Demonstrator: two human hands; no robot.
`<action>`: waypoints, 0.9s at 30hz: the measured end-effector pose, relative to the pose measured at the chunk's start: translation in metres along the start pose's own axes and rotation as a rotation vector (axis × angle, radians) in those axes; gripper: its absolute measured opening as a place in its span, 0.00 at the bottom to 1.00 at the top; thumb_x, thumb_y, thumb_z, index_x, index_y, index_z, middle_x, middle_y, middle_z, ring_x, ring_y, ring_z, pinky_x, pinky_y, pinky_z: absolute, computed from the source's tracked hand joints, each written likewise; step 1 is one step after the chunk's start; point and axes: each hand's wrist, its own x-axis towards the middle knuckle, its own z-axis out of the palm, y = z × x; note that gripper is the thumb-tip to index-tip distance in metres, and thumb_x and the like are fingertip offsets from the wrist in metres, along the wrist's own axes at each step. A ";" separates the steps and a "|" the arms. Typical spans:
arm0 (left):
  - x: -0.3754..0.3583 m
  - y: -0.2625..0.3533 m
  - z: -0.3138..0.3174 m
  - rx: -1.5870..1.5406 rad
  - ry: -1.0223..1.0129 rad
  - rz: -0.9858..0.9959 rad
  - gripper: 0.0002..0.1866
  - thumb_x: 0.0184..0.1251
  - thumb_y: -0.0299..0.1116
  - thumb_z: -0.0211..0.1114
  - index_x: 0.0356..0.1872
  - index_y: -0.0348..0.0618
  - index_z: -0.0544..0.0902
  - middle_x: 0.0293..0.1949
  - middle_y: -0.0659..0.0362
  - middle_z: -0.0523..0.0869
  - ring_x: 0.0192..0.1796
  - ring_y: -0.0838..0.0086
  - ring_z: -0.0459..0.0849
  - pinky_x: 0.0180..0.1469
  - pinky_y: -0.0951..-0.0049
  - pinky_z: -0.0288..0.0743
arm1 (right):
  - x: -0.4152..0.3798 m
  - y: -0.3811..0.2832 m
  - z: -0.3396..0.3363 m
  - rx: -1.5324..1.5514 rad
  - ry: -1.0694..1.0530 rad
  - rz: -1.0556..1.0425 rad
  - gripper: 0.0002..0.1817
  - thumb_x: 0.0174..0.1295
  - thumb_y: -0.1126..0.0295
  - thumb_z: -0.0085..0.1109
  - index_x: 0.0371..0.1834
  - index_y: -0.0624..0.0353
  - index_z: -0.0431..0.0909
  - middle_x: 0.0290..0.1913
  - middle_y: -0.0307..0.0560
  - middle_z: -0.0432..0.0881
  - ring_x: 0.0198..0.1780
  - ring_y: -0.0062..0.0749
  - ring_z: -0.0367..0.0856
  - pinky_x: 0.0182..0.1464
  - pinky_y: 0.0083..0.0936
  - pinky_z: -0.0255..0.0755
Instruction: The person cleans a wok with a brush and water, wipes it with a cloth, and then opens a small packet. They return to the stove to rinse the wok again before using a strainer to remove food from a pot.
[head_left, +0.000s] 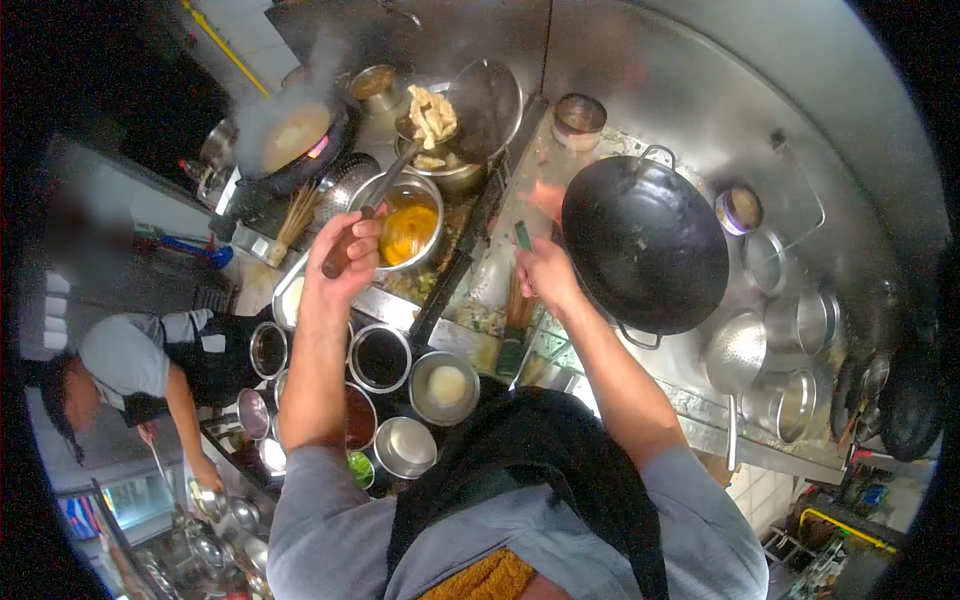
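My left hand is closed round the wooden handle of a ladle. Pale cooked pieces are heaped at the ladle's far end, above a metal bowl that has more pieces in it. Just beyond my left hand is a pot of yellow-orange liquid. My right hand has its fingers wrapped round a small green-ended object, too small to name. Right of that hand sits a large black wok, with a flame at its left edge.
A steaming wok is at the upper left. Ingredient containers stand close before my body. A perforated skimmer and metal pots lie to the right. At the lower left, another person reaches toward metal bowls.
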 end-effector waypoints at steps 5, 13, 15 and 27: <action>0.001 -0.012 0.003 0.376 0.280 0.108 0.13 0.69 0.31 0.57 0.52 0.40 0.74 0.26 0.63 0.78 0.19 0.79 0.76 0.15 0.79 0.68 | 0.018 -0.002 0.009 0.534 -0.249 0.100 0.15 0.68 0.71 0.53 0.57 0.60 0.73 0.22 0.34 0.71 0.17 0.21 0.65 0.20 0.23 0.63; 0.012 -0.045 -0.018 1.170 0.462 0.168 0.40 0.59 0.27 0.60 0.75 0.36 0.59 0.28 0.60 0.81 0.20 0.76 0.77 0.22 0.76 0.73 | 0.026 -0.004 0.015 0.654 -0.263 0.237 0.22 0.70 0.73 0.51 0.67 0.54 0.65 0.24 0.33 0.71 0.19 0.18 0.65 0.20 0.19 0.62; 0.009 -0.047 -0.011 1.362 0.505 0.185 0.40 0.58 0.28 0.60 0.75 0.35 0.60 0.35 0.56 0.84 0.27 0.72 0.81 0.31 0.74 0.77 | 0.027 -0.002 0.014 0.640 -0.195 0.270 0.27 0.70 0.73 0.51 0.72 0.51 0.60 0.25 0.33 0.71 0.19 0.18 0.65 0.19 0.19 0.62; -0.004 -0.036 -0.009 1.693 0.639 0.386 0.37 0.59 0.26 0.59 0.74 0.35 0.62 0.45 0.49 0.83 0.44 0.64 0.82 0.48 0.68 0.75 | 0.026 0.012 0.009 0.747 -0.227 0.195 0.24 0.67 0.74 0.50 0.66 0.50 0.58 0.23 0.33 0.69 0.16 0.18 0.61 0.16 0.19 0.54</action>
